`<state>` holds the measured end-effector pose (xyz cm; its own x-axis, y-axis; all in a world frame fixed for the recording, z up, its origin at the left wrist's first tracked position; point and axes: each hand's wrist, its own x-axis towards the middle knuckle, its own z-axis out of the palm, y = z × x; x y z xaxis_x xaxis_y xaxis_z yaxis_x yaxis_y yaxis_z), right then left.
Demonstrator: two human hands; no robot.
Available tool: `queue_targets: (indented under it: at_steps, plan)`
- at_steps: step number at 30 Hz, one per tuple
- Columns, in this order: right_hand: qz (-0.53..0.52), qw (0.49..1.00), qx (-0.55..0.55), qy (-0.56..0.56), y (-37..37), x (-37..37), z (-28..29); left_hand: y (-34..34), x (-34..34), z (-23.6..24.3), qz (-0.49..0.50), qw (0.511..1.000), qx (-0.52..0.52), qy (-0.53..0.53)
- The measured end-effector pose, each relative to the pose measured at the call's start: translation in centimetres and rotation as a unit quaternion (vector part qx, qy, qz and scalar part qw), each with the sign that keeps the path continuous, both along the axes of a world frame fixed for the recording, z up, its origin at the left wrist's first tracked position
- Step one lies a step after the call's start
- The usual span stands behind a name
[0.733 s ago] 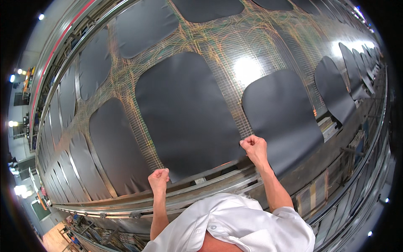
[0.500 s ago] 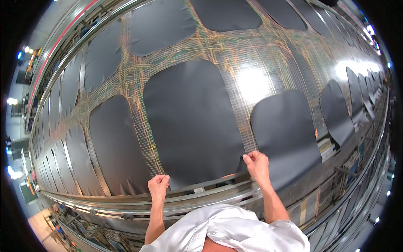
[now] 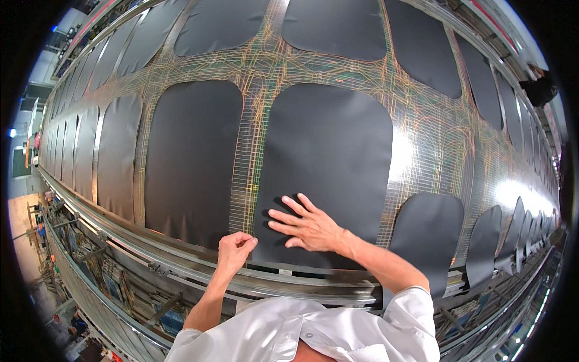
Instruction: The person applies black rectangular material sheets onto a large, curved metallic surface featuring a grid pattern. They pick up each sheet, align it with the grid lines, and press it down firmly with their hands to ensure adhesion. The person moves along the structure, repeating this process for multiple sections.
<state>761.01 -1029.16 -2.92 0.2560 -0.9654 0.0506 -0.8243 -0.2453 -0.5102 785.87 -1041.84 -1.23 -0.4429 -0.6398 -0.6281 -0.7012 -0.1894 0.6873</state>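
A large black sheet [image 3: 329, 154] with rounded far corners, smooth like leather or vinyl, lies flat on a long table covered in crossing lines [image 3: 247, 163]. At its near left edge, the thumb and fingers of my left hand [image 3: 234, 248] are pinched together on the sheet's border. My right hand [image 3: 310, 228] is open with fingers spread, palm down over the near left part of the same sheet. Whether the palm presses on it or hovers just above cannot be made out.
A similar black sheet [image 3: 193, 157] lies just left. To the right, another sheet [image 3: 428, 226] hangs over the table's near edge. More sheets line the far row, including one straight ahead [image 3: 335, 27]. A metal rail [image 3: 313, 288] runs along the near side, with racks below.
My right hand has let go of the sheet's near right corner and moved left, opening over the sheet. My left hand stays pinched at the near left edge. The view has turned.
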Motion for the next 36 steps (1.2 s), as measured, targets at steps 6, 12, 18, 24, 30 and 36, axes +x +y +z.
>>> queue_targets:
  at_steps: [6,12,18,24,30,36]
  plan:
    - [-0.016,0.993,-0.038,0.108,-6.7,-5.8,-1.5,0.1,0.1,0.2,0.016,1.000,0.015,0.006]
    - [-0.057,0.986,-0.043,0.148,-10.9,-11.1,-1.3,-0.2,-0.7,1.3,0.000,1.000,0.004,-0.004]
    - [-0.071,0.985,-0.049,0.151,-13.3,-14.4,-1.8,-0.3,-1.1,2.0,0.001,1.000,0.020,-0.008]
    - [-0.092,0.978,-0.079,0.169,-14.3,-17.4,-2.4,-0.4,-0.8,1.5,-0.004,1.000,0.014,-0.003]
    - [-0.095,0.980,-0.079,0.156,-14.7,-18.0,-2.7,-0.5,-0.8,1.4,-0.002,1.000,0.024,-0.015]
    - [-0.105,0.979,-0.080,0.154,-14.5,-18.2,-2.4,-0.5,-0.8,1.3,-0.009,1.000,0.015,-0.008]
